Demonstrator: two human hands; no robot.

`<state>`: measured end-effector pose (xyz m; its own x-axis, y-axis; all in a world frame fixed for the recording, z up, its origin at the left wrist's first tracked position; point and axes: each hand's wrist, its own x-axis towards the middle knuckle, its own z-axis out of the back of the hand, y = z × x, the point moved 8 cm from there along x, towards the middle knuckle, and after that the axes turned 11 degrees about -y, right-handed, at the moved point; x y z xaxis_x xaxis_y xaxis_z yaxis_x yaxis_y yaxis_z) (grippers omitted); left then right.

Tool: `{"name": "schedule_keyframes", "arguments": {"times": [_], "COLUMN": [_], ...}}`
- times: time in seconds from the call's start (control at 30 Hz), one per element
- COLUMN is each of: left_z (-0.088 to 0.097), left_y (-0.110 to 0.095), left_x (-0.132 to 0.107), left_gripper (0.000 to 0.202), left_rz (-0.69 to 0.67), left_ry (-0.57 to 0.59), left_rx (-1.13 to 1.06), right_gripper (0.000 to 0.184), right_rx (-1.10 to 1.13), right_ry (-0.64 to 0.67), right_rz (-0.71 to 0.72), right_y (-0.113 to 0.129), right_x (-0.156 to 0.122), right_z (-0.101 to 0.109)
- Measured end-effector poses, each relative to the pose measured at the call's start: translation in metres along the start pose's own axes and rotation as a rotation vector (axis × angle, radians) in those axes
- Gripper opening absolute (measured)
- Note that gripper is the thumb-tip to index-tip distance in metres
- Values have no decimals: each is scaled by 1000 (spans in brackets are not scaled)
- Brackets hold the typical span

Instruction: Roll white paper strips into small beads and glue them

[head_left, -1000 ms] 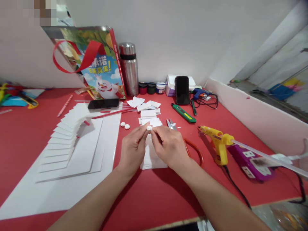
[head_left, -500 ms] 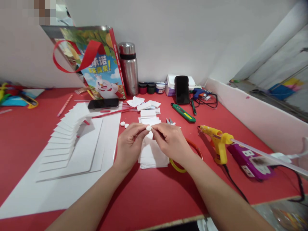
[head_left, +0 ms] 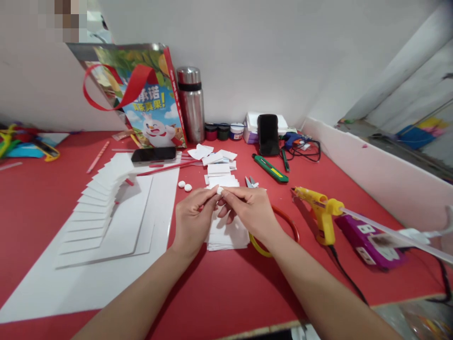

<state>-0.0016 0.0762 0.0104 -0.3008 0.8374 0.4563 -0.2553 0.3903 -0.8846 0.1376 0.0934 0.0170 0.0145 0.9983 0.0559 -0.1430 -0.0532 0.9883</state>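
Pinching a small white piece [head_left: 220, 191] between thumb and forefinger in the head view, the left hand [head_left: 194, 216] meets the right hand [head_left: 252, 211], which grips the same piece with its fingertips closed and its other fingers loosely curled beneath. The piece is raised over a stack of white slips [head_left: 228, 238] on the red worktop [head_left: 219, 297]. Two white discs [head_left: 188, 188] lie just beyond the left hand. Scissors [head_left: 293, 225] lie partly covered by the right hand. Farther right is a yellow glue gun [head_left: 320, 208]; at left, fanned white boards [head_left: 92, 203] rest on a white sheet [head_left: 46, 295].
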Motion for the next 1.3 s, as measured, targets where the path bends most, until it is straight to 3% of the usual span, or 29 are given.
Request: {"name": "schedule_keyframes", "arguments": {"times": [0.1, 0.4, 0.8, 1.0, 1.17, 1.3], "left_z": [-2, 2, 2, 1, -8, -5], "left_y": [-4, -6, -5, -13, -20, -22], "left_x": [0, 4, 4, 2, 4, 8], "left_gripper": [18, 14, 15, 19, 23, 26], "left_rz": [-20, 62, 121, -21, -112, -144], "left_ry": [14, -8, -5, -18, 154, 185], "left_rx": [-14, -58, -105, -29, -13, 33], "right_gripper": [26, 27, 17, 16, 26, 24], "right_rx": [122, 248, 273, 237, 281, 233], "right_ry": [-23, 39, -68, -121, 14, 53], "right_rz": [-78, -119, -169, -141, -213, -143], "right_y": [-4, -3, -3, -3, -5, 3], "right_x": [2, 1, -2, -1, 4, 4], "right_z": [1, -4, 0, 4, 3, 5]}}
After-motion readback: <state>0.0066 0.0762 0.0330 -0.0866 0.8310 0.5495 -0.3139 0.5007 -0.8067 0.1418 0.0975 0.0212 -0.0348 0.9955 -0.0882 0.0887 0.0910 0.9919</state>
